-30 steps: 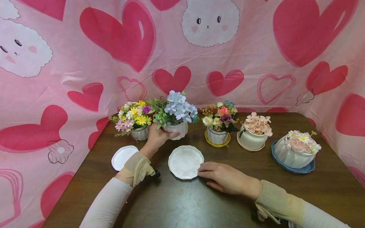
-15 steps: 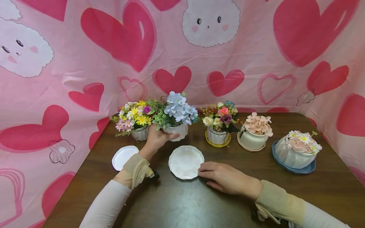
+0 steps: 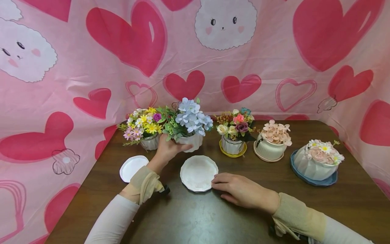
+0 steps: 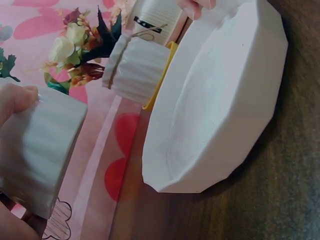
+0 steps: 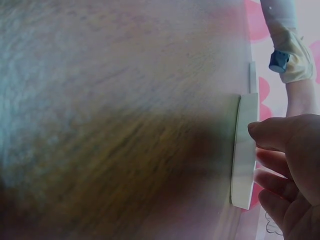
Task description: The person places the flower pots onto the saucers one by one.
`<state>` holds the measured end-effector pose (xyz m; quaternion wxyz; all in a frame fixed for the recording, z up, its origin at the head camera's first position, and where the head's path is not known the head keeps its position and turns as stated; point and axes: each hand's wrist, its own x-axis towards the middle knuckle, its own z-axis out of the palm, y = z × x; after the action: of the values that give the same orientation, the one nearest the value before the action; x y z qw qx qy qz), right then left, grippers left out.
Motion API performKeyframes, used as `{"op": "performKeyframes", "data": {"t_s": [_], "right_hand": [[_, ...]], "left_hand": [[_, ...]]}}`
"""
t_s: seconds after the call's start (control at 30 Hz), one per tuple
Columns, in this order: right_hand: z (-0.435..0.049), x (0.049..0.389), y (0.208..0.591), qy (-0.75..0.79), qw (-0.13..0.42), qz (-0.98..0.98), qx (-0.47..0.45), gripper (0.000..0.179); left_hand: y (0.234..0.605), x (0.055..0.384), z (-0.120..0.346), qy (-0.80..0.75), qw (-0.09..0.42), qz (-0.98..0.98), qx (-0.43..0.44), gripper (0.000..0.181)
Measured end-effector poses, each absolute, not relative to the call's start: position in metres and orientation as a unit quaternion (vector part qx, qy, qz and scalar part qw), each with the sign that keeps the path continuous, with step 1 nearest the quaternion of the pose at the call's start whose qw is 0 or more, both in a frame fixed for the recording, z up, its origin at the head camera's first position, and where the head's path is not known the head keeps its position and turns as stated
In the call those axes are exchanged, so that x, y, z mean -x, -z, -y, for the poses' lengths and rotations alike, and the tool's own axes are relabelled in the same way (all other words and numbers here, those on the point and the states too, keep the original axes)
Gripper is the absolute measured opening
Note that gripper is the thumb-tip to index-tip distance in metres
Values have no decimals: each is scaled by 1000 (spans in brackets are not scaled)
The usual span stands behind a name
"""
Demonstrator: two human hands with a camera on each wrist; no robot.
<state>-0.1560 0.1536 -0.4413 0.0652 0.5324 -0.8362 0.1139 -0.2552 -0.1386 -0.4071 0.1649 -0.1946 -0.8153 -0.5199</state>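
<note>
My left hand (image 3: 170, 149) grips a white fluted pot (image 3: 192, 141) filled with blue hydrangeas (image 3: 193, 117) and green leaves, thumb along its near side. The left wrist view shows the white pot (image 4: 40, 145) held between thumb and fingers, its base apart from the tabletop. Just in front lies a round white faceted saucer (image 3: 199, 173). At this saucer's right edge, my right hand (image 3: 243, 189) touches the rim with its fingertips, its fingers loosely extended. The right wrist view shows the right hand (image 5: 295, 165) beside the saucer's side wall (image 5: 245, 150).
Left of the held pot stands a pot of yellow and pink daisies (image 3: 149, 142), with a smaller white saucer (image 3: 132, 168) nearer. Rightward are potted roses (image 3: 232, 145) on a yellow saucer, a peach-flowered pot (image 3: 269, 149) and a pot (image 3: 313, 164) on a blue saucer.
The hydrangea pot has shifted slightly right and nearer with my left hand, tilting a little. My right hand stays at the saucer's rim.
</note>
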Motion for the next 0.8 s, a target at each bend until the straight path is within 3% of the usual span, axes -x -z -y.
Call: {"op": "performKeyframes", "data": {"t_s": [0.8], "right_hand": [[-154,157,441,-120,68,835,-533,36]], "left_hand": [[401,240,139,473,142,844,208,85]]}}
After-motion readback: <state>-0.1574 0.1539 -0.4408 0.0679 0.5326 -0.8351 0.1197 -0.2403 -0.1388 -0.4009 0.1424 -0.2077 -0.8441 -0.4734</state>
